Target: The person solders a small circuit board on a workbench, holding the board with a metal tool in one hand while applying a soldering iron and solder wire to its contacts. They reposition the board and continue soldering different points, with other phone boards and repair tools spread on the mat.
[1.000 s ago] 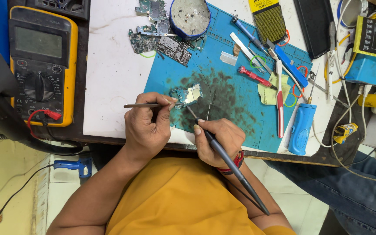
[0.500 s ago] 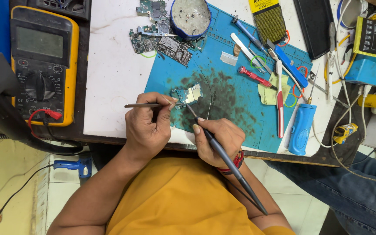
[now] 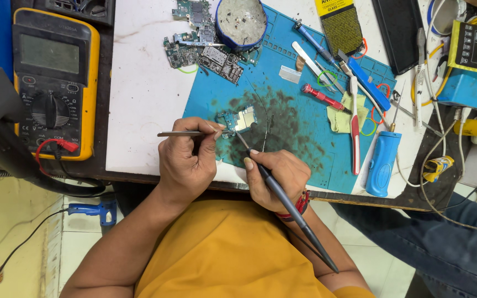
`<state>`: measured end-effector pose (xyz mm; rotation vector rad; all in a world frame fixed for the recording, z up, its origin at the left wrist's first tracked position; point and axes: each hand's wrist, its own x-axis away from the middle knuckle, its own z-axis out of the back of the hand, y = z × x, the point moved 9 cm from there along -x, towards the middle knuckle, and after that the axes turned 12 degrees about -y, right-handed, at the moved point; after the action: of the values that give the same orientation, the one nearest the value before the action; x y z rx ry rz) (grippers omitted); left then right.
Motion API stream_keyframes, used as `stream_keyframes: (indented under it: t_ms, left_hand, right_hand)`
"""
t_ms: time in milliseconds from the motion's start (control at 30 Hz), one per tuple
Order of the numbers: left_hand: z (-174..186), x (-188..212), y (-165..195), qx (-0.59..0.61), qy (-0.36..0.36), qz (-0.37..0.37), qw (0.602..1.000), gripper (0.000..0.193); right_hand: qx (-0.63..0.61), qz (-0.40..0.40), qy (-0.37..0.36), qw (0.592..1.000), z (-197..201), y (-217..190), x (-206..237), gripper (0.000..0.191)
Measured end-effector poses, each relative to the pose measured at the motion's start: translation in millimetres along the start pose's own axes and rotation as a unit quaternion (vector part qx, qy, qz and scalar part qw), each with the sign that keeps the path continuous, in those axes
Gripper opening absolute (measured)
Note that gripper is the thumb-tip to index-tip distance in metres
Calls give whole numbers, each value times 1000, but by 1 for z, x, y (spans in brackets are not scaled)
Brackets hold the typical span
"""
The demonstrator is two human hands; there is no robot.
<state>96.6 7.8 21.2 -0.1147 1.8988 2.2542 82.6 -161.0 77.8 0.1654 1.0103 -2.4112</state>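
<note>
Electronics repair workshop, multimeter (image 3: 55, 83), blue work mat (image 3: 299, 118), loose circuit boards (image 3: 202, 47), scattered screwdrivers (image 3: 323, 97)

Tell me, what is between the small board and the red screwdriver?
Only bare, dark-stained blue mat lies between the small board and red screwdriver, seen from the head camera.

A white worktop (image 3: 139, 99) stands over a pale tiled floor (image 3: 78, 248).

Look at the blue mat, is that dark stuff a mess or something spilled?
Yes, the blue mat has dark blotchy stains spread round the small circuit board, like burnt or smeared residue. Broken board pieces lie scattered at its top edge. Nothing looks freshly wet.
</note>
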Motion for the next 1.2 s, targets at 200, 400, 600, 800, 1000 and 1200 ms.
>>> stream_keyframes:
  t_ms: [200, 400, 600, 800, 1000, 1200]
  left_hand:
    - [0, 0, -1, 3, -2, 5, 1000, 15]
    - [0, 0, 2, -5, 4, -3, 1000, 15]
    - [0, 0, 3, -5, 2, -8, 1000, 15]
    - [0, 0, 2, -4, 1, -4, 1000, 15]
    - [1, 0, 4, -7, 1, -17, 1000, 15]
    - [0, 0, 1, -2, 2, -4, 1000, 15]
  right_hand:
    - [-2, -1, 3, 1000, 2, 0, 2, 14]
    - [-4, -6, 19, 1000, 2, 2, 3, 14]
    - [4, -10, 18, 1000, 2, 3, 4, 14]
    - [6, -10, 19, 1000, 2, 4, 4, 14]
    - [6, -14, 17, 1000, 2, 5, 4, 14]
    - [0, -15, 24, 1000, 3, 5, 6, 12]
